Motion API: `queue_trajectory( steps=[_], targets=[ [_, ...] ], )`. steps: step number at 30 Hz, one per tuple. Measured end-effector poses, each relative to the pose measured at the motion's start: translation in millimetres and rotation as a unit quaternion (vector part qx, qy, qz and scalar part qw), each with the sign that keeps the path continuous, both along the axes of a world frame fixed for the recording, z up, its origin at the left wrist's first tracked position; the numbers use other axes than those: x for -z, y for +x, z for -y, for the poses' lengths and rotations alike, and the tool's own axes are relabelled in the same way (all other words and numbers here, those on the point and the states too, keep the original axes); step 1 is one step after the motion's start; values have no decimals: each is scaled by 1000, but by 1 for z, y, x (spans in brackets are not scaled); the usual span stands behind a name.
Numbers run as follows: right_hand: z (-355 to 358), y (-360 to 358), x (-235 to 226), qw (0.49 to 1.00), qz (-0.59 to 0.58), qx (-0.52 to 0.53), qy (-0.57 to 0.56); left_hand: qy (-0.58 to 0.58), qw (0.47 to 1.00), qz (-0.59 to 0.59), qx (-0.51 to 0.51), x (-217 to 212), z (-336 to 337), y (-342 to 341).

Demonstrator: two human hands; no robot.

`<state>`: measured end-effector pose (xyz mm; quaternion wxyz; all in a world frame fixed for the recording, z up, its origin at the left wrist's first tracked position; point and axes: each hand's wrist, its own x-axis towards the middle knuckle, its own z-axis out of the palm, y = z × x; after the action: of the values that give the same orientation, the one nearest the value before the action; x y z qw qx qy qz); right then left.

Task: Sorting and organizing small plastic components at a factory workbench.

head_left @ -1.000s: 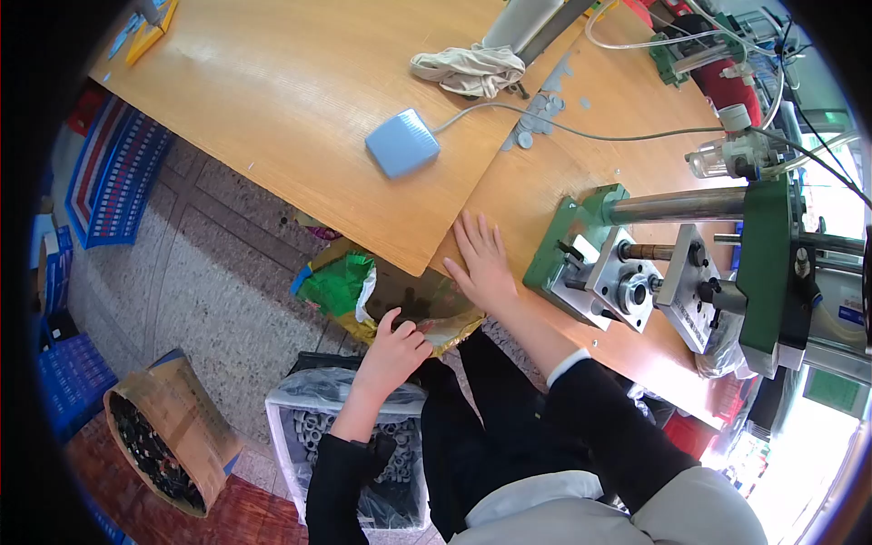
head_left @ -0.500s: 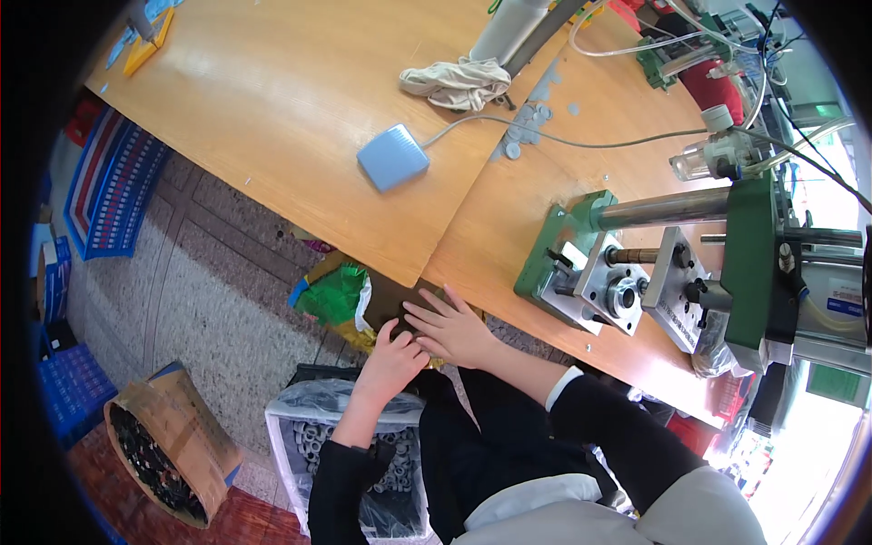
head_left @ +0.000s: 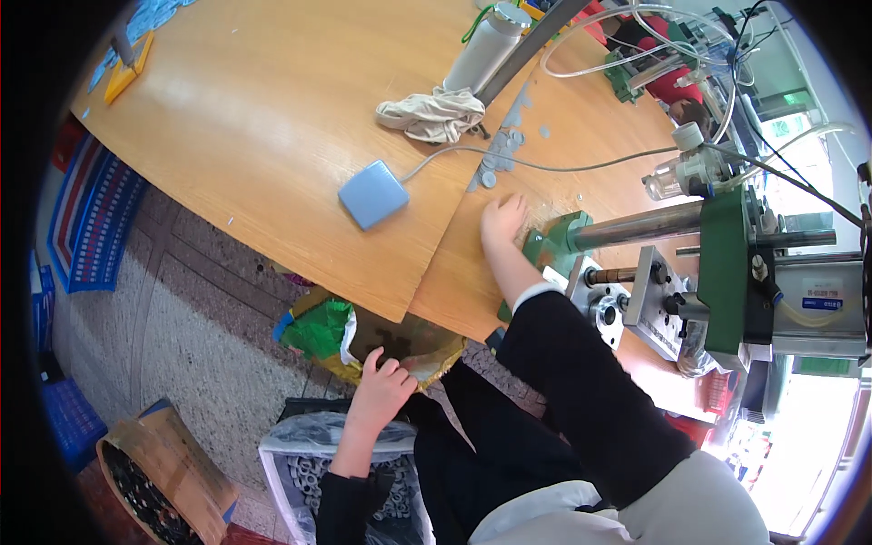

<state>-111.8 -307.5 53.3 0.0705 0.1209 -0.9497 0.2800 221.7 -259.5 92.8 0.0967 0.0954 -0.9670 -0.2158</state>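
My left hand (head_left: 381,392) hovers at the near rim of an open sack (head_left: 318,327) with green and yellow sides. Its fingers are loosely bent and apart, and I see nothing in them. Well away from it, my right hand (head_left: 504,220) reaches across the table to the left of the green base (head_left: 570,238) of a bench press. The fingers there lie low over the wood, slightly apart, with no object visible in them. Flat grey discs (head_left: 498,156) lie scattered just beyond that hand. The press's metal die plates (head_left: 658,304) stand right of my right forearm.
A blue-grey pedal (head_left: 374,195) with a cable rests on the table (head_left: 272,136). Behind it are a crumpled cloth (head_left: 431,116) and a flask (head_left: 487,50). A lined bin (head_left: 272,454) of grey rings stands below my left arm; a carton (head_left: 177,468) is farther left.
My right hand has left my left hand above the sack and moved far and right onto the table beside the press. My left hand stays near the sack, and the view has shifted slightly.
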Motion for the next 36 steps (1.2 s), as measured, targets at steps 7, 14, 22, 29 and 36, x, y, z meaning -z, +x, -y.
queue_trajectory(
  steps=[7, 14, 22, 29, 36],
  targets=[
    [15, -115, 14, 995, -1, 4, 96, 29, 999, 15, 16, 1, 11, 7],
    [37, -194, 10, 998, 17, -62, -18, 54, 998, 43, 13, 4, 32, 9],
    [92, -283, 17, 977, 14, -213, 15, 60, 992, 73, 84, -3, 51, -2],
    [122, -395, 8, 944, 62, -319, -52, 124, 989, 29, 82, 2, 54, -24],
    [146, -291, -31, 943, 131, -290, -94, 126, 978, 94, 135, 1, 61, -15]
  ],
)
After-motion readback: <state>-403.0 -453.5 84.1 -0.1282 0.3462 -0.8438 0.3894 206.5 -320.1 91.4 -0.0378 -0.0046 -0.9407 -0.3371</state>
